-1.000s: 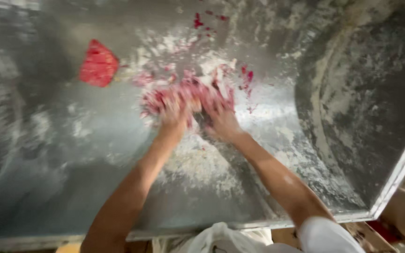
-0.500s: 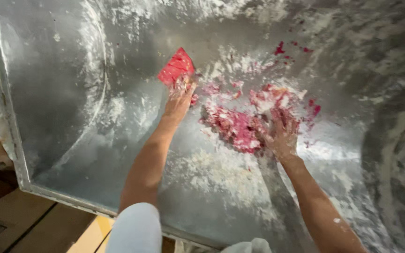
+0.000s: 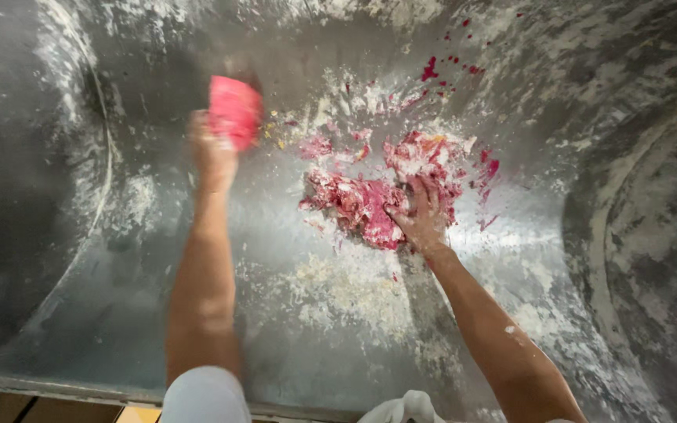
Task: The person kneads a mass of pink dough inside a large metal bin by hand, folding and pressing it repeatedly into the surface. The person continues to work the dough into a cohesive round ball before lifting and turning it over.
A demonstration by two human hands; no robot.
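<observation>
A lump of crumbly pink-red dough dusted with white flour lies in the middle of a large metal tub. My right hand presses into the dough's right side with the fingers spread. My left hand is raised to the left of the dough and grips a flat red scraper, which looks blurred from motion.
White flour is smeared over the tub's floor and walls. Red specks dot the far wall. The tub's near rim runs along the bottom, with a wooden surface below it. White cloth shows at bottom centre.
My left hand, which was reaching to the red scraper half a second ago, has taken hold of it and lifted it. My right hand has stayed on the dough.
</observation>
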